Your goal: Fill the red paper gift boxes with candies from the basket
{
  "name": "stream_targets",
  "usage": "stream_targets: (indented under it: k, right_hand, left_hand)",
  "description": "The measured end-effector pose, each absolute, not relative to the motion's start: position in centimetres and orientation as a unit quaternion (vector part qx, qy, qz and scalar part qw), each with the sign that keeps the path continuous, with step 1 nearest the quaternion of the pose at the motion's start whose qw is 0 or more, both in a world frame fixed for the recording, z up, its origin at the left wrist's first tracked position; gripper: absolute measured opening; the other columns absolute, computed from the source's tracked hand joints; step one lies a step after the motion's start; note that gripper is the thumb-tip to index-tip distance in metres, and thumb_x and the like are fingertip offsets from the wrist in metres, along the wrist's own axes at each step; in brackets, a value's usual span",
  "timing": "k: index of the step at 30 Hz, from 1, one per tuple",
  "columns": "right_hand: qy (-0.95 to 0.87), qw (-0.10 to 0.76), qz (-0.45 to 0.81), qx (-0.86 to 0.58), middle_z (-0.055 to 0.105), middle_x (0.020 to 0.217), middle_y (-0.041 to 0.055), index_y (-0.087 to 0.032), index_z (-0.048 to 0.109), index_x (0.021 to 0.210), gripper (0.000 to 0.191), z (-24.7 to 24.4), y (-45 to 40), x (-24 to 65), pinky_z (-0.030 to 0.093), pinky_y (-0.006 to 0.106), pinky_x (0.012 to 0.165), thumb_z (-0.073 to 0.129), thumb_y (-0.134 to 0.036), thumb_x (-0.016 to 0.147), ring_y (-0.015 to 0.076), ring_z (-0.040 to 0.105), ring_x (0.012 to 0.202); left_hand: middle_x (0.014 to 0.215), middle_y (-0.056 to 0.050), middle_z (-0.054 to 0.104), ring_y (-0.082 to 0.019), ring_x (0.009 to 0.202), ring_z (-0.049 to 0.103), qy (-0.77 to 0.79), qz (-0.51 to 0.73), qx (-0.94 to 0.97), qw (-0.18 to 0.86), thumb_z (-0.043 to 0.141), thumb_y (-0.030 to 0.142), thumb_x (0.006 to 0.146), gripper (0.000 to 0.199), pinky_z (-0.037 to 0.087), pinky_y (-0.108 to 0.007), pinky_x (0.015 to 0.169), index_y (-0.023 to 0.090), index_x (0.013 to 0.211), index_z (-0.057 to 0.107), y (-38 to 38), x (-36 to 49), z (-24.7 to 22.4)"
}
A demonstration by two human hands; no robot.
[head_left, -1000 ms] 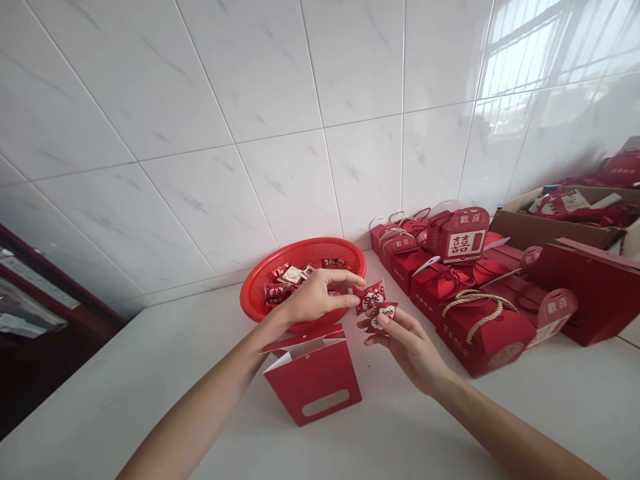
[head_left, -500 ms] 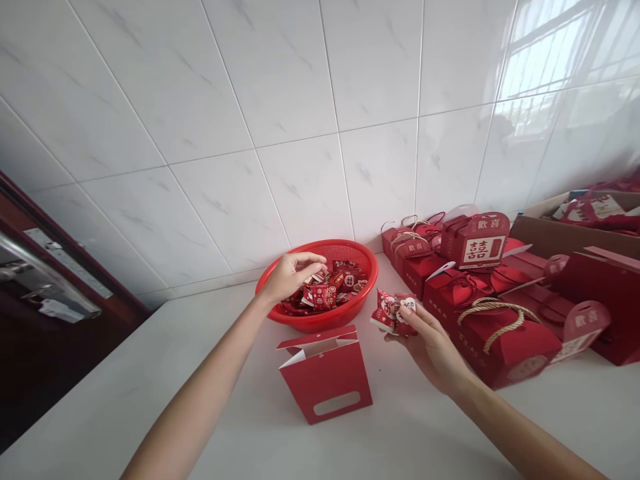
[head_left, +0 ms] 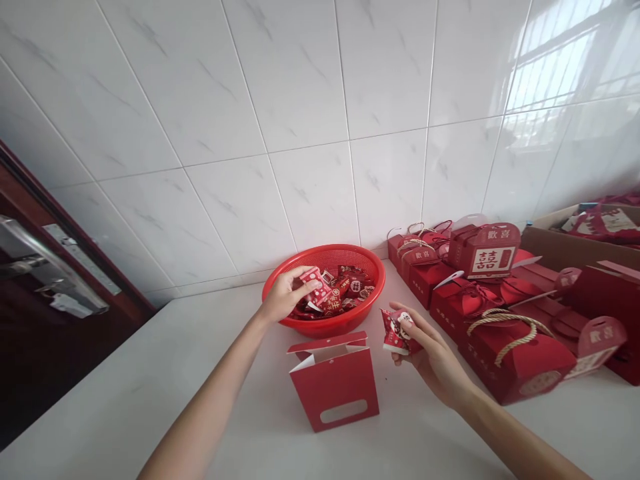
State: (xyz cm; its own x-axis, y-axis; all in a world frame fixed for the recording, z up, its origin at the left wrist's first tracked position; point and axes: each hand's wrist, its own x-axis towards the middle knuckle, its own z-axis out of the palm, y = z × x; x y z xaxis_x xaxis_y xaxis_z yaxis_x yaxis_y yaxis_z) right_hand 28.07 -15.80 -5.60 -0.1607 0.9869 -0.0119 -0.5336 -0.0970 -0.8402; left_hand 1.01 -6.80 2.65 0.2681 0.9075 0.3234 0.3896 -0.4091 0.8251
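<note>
A red plastic basket [head_left: 373, 308] with several red candy packets inside stands against the tiled wall. Over its left side, my left hand [head_left: 286, 293] pinches a red packet with white dots [head_left: 317, 283]. My right hand [head_left: 434, 353] holds red wrapped packets [head_left: 397, 331] to the right of the basket; how many is hard to tell. Between my forearms an upright red box [head_left: 337, 388] stands on the white counter [head_left: 240, 413], its top open and an oval window low on its front. Neither hand touches the box.
On the right are several closed red gift boxes [head_left: 520, 353] with rope handles, one smaller box [head_left: 487, 257] on top. Behind them is a cardboard carton [head_left: 555, 250] with red items. A dark red door [head_left: 65, 287] stands left.
My left hand, which showed no packet before, now has a dotted packet between its fingers. My right hand still holds its packets. The view has shifted slightly, moving the scene rightward and down.
</note>
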Motion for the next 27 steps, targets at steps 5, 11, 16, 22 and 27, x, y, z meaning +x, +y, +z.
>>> stream_targets:
  k: [5, 11, 16, 22, 27]
  right_hand:
    - [-0.362, 0.547, 0.677, -0.332, 0.061, 0.077, 0.0011, -0.021, 0.072, 0.112, 0.05, -6.1, -15.7, 27.9, 0.047, 0.026, 0.053, 0.083, -0.049, 0.072, 0.0129, 0.051, 0.062]
    - [-0.372, 0.527, 0.678, -0.353, 0.062, 0.077, 0.0025, -0.018, 0.074, 0.091, 0.04, -6.6, -15.7, 27.8, 0.048, 0.026, 0.057, 0.085, -0.049, 0.069, 0.0146, 0.057, 0.068]
    - [-0.376, 0.526, 0.665, -0.374, 0.066, 0.085, 0.0041, -0.019, 0.073, 0.091, 0.039, -6.9, -15.8, 27.9, 0.049, 0.027, 0.059, 0.085, -0.048, 0.068, 0.0166, 0.06, 0.072]
    - [-0.419, 0.569, 0.609, -0.359, 0.06, 0.079, 0.0029, -0.02, 0.07, 0.083, 0.033, -4.8, -15.9, 28.8, 0.047, 0.028, 0.057, 0.086, -0.045, 0.067, 0.0168, 0.058, 0.07]
    - [-0.489, 0.586, 0.553, -0.335, 0.061, 0.077, 0.0037, -0.021, 0.071, 0.086, 0.03, -1.0, -16.5, 29.2, 0.045, 0.031, 0.058, 0.083, -0.043, 0.07, 0.0167, 0.052, 0.065]
  left_hand:
    - [0.069, 0.0, 0.065, -0.012, 0.059, 0.059, 0.388, 0.515, 0.666, 0.375, 0.076, 0.039, 0.079, 0.03, 0.051, -0.024, 0.061, 0.017, 0.098, 0.071, -10.0, 1.1, 3.7]
    - [0.122, -0.012, 0.069, -0.03, 0.126, 0.057, 0.319, 0.505, 0.717, 0.359, 0.073, 0.028, 0.082, 0.008, 0.055, -0.036, 0.092, 0.022, 0.082, 0.078, -14.7, -0.1, 4.5]
    - [0.132, -0.013, 0.066, -0.035, 0.126, 0.059, 0.313, 0.446, 0.748, 0.379, 0.076, 0.033, 0.08, 0.021, 0.053, -0.046, 0.101, 0.025, 0.099, 0.08, -18.4, -0.7, 4.5]
    - [0.117, -0.011, 0.073, -0.027, 0.116, 0.066, 0.37, 0.473, 0.74, 0.301, 0.073, 0.023, 0.085, 0.007, 0.058, -0.035, 0.094, 0.022, 0.09, 0.078, -20.2, -0.4, 3.2]
    - [0.104, -0.008, 0.075, -0.021, 0.093, 0.072, 0.384, 0.499, 0.694, 0.348, 0.076, 0.025, 0.081, 0.031, 0.062, -0.031, 0.084, 0.018, 0.11, 0.069, -20.3, 0.0, 3.4]
